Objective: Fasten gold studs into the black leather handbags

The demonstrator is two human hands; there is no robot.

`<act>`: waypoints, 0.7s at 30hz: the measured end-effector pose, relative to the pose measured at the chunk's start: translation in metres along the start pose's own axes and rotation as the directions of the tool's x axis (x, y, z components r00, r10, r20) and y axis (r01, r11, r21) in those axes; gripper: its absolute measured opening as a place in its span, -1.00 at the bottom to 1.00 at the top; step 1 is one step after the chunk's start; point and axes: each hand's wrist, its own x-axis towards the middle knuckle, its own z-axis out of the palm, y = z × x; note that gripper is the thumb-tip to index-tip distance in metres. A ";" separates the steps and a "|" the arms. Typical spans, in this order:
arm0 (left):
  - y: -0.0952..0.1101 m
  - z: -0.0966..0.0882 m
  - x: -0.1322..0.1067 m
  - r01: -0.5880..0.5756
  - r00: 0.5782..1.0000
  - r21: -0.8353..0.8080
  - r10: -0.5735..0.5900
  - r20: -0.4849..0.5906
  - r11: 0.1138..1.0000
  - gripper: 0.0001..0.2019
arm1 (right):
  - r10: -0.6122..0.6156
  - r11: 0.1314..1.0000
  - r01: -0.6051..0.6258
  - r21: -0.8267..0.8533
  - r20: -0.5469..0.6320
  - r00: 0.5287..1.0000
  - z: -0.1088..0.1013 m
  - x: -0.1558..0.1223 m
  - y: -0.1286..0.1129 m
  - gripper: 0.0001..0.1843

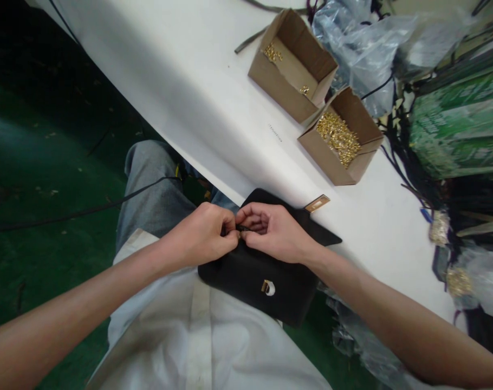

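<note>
A small black bag (266,281) with a gold clasp (267,287) lies on my lap against the white table's edge (214,119). Its flap with a gold metal plate (317,203) rests on the tabletop. My left hand (201,234) and my right hand (273,230) meet at the bag's upper edge. Both are closed in a pinch on a small dark part of the bag between the fingertips, which I cannot make out clearly.
Two open cardboard boxes stand on the table: one (291,65) with a few gold fittings, one (341,138) heaped with them. Clear plastic bags (360,49) and black straps (409,162) crowd the right side. A green floor (35,179) lies left, with a black cord (79,211) across my knee.
</note>
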 end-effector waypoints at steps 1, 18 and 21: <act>0.001 0.000 0.000 -0.001 1.000 -0.002 0.001 0.008 1.000 -0.82 | 0.011 1.000 -0.011 0.008 0.009 1.000 -0.001 0.000 -0.002 -0.69; -0.001 -0.012 0.007 0.147 0.968 0.063 -0.156 0.195 0.987 -0.82 | -0.065 0.994 0.065 -0.091 0.003 0.998 0.005 0.000 0.000 -0.76; 0.002 -0.010 0.007 0.203 0.956 0.063 -0.212 0.203 0.977 -0.83 | -0.103 0.976 0.102 -0.194 0.006 0.995 0.004 -0.001 0.004 -0.80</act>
